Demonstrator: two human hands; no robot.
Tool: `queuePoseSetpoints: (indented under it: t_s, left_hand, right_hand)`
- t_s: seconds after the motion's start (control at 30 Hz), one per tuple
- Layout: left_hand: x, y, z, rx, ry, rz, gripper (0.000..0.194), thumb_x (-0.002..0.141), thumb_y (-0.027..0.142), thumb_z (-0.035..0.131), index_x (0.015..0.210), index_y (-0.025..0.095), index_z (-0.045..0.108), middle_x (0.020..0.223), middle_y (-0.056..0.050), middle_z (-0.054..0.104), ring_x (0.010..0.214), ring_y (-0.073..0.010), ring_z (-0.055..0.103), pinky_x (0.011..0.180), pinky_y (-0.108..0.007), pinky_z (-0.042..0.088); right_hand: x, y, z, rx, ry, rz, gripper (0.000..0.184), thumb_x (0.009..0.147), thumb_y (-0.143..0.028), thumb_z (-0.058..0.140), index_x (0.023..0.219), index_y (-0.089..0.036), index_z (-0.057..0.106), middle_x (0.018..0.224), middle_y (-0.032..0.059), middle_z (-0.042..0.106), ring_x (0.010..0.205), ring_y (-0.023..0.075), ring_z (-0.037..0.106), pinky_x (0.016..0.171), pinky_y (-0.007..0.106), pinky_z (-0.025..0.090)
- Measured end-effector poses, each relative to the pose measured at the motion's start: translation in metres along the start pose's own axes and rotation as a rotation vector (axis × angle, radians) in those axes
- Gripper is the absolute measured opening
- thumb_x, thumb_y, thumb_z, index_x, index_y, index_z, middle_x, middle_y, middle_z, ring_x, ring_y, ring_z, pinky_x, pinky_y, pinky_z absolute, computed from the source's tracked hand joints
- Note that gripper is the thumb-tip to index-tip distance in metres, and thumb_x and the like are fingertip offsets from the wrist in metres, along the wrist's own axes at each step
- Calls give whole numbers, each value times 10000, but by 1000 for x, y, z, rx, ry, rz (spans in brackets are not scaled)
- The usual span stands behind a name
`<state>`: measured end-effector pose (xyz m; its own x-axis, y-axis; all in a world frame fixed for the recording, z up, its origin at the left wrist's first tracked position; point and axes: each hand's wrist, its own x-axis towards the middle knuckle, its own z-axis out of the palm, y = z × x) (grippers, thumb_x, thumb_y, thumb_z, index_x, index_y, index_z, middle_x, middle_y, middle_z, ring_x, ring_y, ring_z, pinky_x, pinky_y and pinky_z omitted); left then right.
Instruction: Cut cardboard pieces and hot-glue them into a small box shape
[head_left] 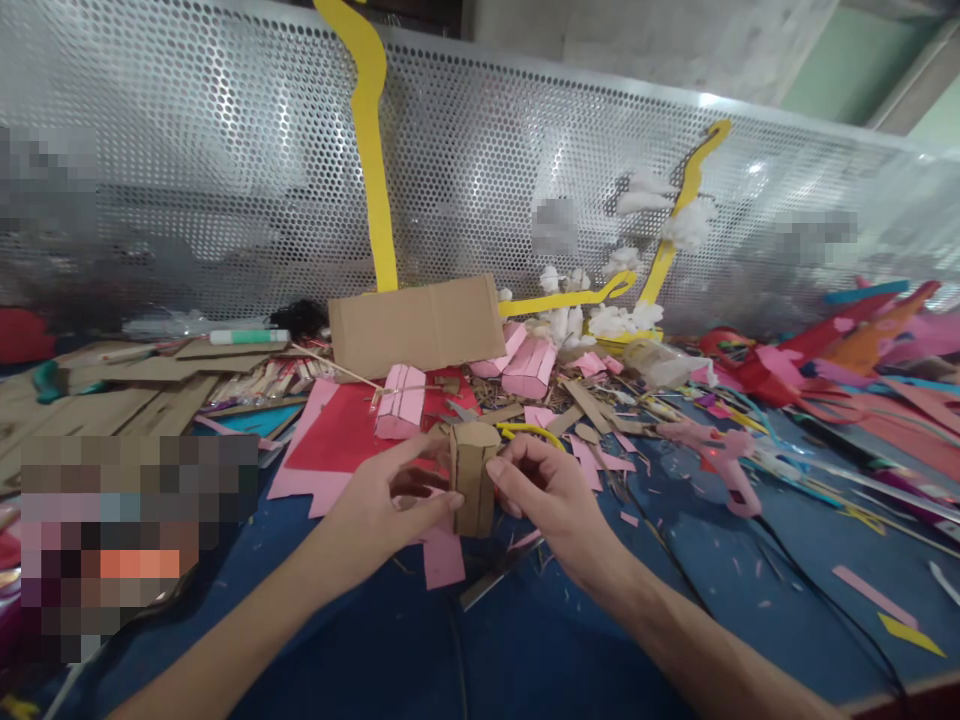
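A small cardboard box (474,490) with a rounded top flap is held upright between my two hands above the blue table. My left hand (397,495) grips its left side, thumb on the front face and fingers behind. On the right edge, the thumb and fingertips of my right hand (544,490) pinch the cardboard. Just beyond lie scissors with yellow handles (534,432), partly hidden by the box and my right hand. A pink paper-covered box (401,400) with dark lines rests on red sheet (330,430) behind my left hand.
To the right lies a pink hot glue gun (716,455) with a black cord (817,595). A larger cardboard box (416,325) with yellow strips stands behind, before a perforated metal panel (480,150). Pink scraps (444,555) and a metal blade (499,575) lie below my hands.
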<state>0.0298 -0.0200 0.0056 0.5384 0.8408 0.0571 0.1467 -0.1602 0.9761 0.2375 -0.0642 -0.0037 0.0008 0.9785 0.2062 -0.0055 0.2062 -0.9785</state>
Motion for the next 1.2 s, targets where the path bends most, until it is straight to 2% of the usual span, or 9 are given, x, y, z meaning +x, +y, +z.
queuePoseSetpoints:
  t_s: [0.23, 0.37, 0.57, 0.73, 0.93, 1.1, 1.2]
  left_hand:
    - [2, -4, -1, 23, 17, 18, 458, 843, 353, 757, 1259, 221, 618, 1069, -74, 735, 936, -237, 712, 811, -347, 578]
    - [2, -2, 0, 9, 40, 10, 551, 829, 343, 772, 1330, 218, 579, 1138, -91, 728, 979, -242, 711, 851, -367, 587]
    - [3, 0, -1, -60, 71, 48, 499, 875, 459, 721, 1287, 202, 606, 1252, -131, 705, 1077, -272, 703, 835, -374, 614]
    - [2, 3, -1, -61, 137, 53, 448, 823, 439, 773, 1171, 183, 658, 1117, -112, 742, 971, -259, 727, 765, -360, 631]
    - [0, 5, 0, -69, 131, 32, 445, 792, 399, 800, 1156, 183, 665, 968, -81, 773, 875, -251, 743, 751, -369, 632]
    - [-1, 5, 0, -64, 156, 21, 407, 802, 382, 798, 1145, 194, 684, 939, -75, 777, 834, -241, 740, 718, -344, 622]
    - [0, 5, 1, -96, 169, 36, 395, 791, 378, 806, 1123, 194, 698, 1008, -87, 772, 869, -246, 738, 732, -343, 619]
  right_hand:
    - [0, 0, 0, -8, 2, -3, 319, 925, -425, 699, 757, -195, 555, 599, -63, 460, 550, 92, 371, 541, 263, 268]
    - [0, 1, 1, 37, 7, -12, 275, 926, -417, 700, 810, -195, 586, 600, -67, 464, 540, 88, 368, 536, 258, 278]
    - [0, 0, 3, 44, -9, -19, 271, 884, -383, 750, 777, -184, 602, 661, -54, 481, 574, 86, 386, 541, 251, 286]
    - [-1, 0, 3, -11, -32, -22, 283, 894, -380, 741, 750, -178, 606, 652, -50, 495, 586, 91, 395, 556, 252, 300]
    - [-1, -3, 1, -32, -52, -20, 298, 888, -394, 742, 736, -181, 599, 650, -46, 510, 594, 98, 407, 563, 247, 328]
    - [0, -6, 3, -41, -49, -14, 306, 882, -412, 742, 730, -188, 600, 645, -45, 507, 589, 102, 406, 560, 250, 336]
    - [0, -7, 3, -43, -41, -8, 320, 870, -455, 746, 746, -191, 614, 647, -43, 508, 582, 105, 408, 552, 253, 336]
